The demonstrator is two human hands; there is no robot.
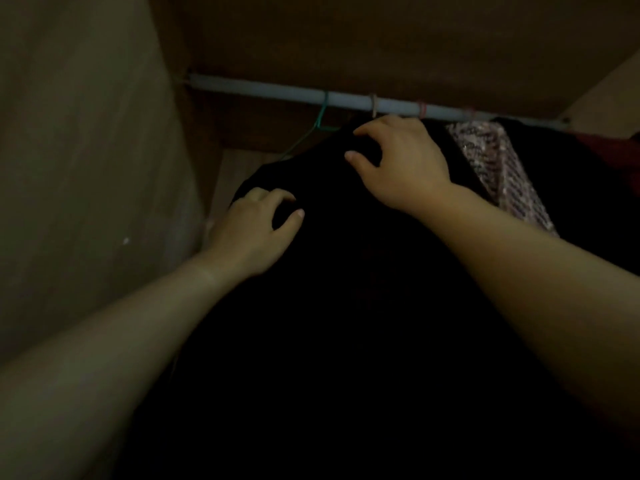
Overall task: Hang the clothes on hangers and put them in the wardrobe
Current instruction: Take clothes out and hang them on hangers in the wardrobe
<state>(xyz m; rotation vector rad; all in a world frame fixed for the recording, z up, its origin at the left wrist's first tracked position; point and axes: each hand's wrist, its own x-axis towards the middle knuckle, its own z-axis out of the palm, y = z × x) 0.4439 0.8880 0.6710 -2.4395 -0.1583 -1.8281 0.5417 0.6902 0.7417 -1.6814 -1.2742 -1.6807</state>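
A black garment point(339, 289) hangs in the dim wardrobe on a green wire hanger point(317, 124), whose hook sits over the grey rail point(270, 91). My left hand point(258, 233) lies on the garment's left shoulder, with curled fingers and thumb pinching the dark cloth. My right hand point(403, 164) is higher up near the collar, just under the rail; its fingers and thumb are bent around a fold of the same cloth. Most of the hanger is hidden under the garment.
The wardrobe's pale side wall point(90, 174) stands close on the left. A pink patterned garment point(498, 168) and darker clothes point(588, 174) hang to the right on the same rail. Other hanger hooks point(374, 105) sit on the rail. A brown panel point(381, 39) closes the top.
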